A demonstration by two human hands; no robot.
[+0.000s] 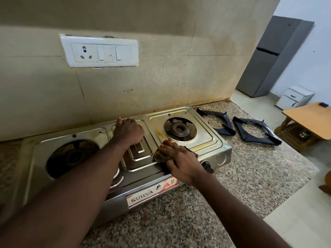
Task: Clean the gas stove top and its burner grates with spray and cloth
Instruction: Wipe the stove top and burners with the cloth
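Left hand (128,130): fisted, braced on stove top (208,140)
Right hand (180,161): clutching cloth (160,156) against stove top
Burner grates (226,131): on surface (250,167) beside it

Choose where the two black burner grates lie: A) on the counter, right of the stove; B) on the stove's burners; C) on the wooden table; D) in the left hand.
A: both burner grates lie on the speckled counter beside the stove, and its right burner stands bare.
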